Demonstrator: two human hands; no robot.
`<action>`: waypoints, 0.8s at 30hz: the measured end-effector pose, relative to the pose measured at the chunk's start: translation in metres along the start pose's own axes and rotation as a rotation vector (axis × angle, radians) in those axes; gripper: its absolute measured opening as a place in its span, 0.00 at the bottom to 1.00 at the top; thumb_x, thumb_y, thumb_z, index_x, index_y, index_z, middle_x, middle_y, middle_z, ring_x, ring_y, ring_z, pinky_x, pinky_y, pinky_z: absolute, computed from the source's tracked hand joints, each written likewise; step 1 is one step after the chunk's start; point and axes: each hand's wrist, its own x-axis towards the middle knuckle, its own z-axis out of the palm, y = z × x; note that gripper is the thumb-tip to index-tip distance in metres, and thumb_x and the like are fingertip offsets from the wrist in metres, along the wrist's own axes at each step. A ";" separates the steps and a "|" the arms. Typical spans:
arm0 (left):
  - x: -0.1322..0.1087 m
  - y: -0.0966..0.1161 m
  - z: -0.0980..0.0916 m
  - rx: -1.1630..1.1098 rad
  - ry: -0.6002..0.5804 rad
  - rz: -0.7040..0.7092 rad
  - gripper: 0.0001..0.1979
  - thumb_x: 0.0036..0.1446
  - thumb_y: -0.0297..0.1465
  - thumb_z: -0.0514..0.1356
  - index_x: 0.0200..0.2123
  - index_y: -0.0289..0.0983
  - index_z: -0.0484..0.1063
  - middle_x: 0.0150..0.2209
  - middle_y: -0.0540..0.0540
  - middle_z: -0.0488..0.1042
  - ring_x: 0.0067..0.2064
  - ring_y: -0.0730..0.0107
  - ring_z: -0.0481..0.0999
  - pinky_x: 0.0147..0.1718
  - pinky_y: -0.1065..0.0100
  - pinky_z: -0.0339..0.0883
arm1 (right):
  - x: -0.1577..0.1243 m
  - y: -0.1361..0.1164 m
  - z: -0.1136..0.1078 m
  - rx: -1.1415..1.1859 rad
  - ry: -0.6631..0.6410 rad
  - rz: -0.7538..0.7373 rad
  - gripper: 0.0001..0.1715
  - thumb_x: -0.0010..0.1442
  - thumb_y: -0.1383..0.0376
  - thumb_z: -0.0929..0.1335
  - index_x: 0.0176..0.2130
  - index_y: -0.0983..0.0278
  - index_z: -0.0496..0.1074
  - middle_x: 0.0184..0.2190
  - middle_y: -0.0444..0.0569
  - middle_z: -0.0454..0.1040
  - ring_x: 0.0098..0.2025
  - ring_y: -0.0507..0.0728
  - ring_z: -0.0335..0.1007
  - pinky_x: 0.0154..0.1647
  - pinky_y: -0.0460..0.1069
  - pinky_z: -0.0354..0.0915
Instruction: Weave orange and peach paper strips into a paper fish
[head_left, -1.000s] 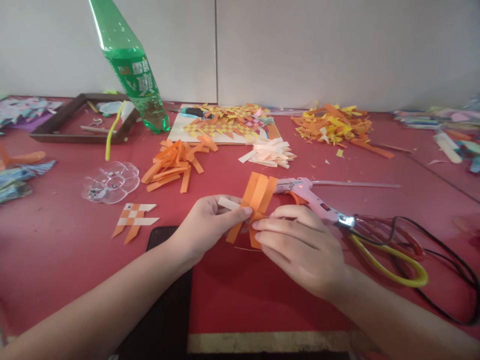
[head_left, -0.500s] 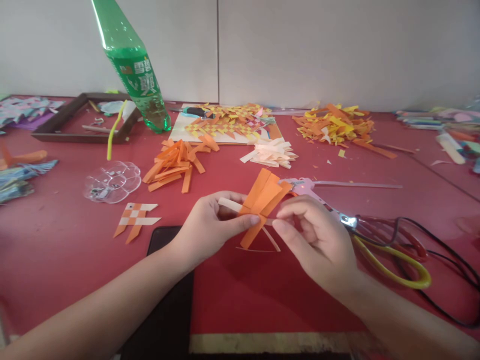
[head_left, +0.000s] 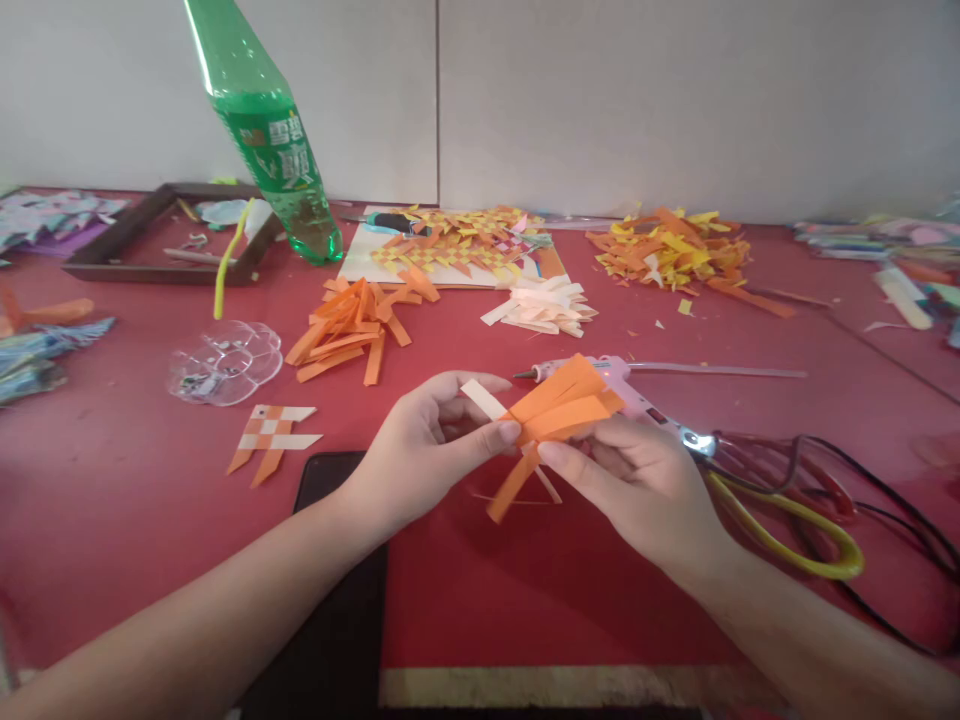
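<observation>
Delicately held orange strips (head_left: 562, 405)
Left hand (head_left: 416, 440) and right hand (head_left: 649, 485) pinch them, nearly closed; slackening could splay them.

Cannot see the top of the green bottle (head_left: 262, 135), cut off by the upper edge, nor the finger ends of the right hand (head_left: 649, 485) behind the orange strips (head_left: 566, 400). Cannot make out the tiny pieces (head_left: 199, 384) in the clear palette (head_left: 253, 360). Cannot follow the dark slab (head_left: 334, 600) beneath the left forearm (head_left: 202, 605) or past the bottom edge.
</observation>
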 end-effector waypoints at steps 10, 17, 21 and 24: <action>-0.003 0.000 -0.002 0.026 0.016 0.002 0.14 0.50 0.35 0.71 0.37 0.37 0.74 0.31 0.52 0.78 0.34 0.76 0.78 0.35 0.77 0.71 | 0.000 0.005 -0.004 -0.038 -0.020 0.002 0.06 0.58 0.61 0.71 0.37 0.57 0.79 0.36 0.45 0.80 0.40 0.57 0.77 0.47 0.55 0.72; -0.002 -0.001 -0.003 0.013 0.003 0.014 0.14 0.50 0.34 0.71 0.38 0.37 0.75 0.31 0.52 0.79 0.35 0.76 0.79 0.35 0.77 0.71 | 0.001 0.008 -0.003 0.004 -0.045 0.045 0.07 0.56 0.62 0.72 0.38 0.59 0.79 0.38 0.46 0.81 0.41 0.58 0.77 0.46 0.54 0.73; -0.001 0.000 -0.001 0.008 -0.033 0.001 0.14 0.50 0.33 0.72 0.40 0.38 0.75 0.31 0.53 0.79 0.35 0.75 0.79 0.35 0.76 0.72 | 0.000 0.007 -0.004 0.058 -0.074 0.061 0.04 0.57 0.63 0.71 0.33 0.61 0.78 0.31 0.46 0.79 0.35 0.56 0.76 0.37 0.51 0.74; -0.003 0.001 0.000 0.042 -0.081 -0.010 0.17 0.48 0.32 0.72 0.42 0.39 0.74 0.30 0.53 0.79 0.34 0.73 0.80 0.34 0.75 0.73 | -0.001 0.006 -0.003 0.112 -0.112 0.076 0.05 0.58 0.63 0.70 0.34 0.61 0.77 0.29 0.45 0.78 0.33 0.54 0.75 0.34 0.49 0.73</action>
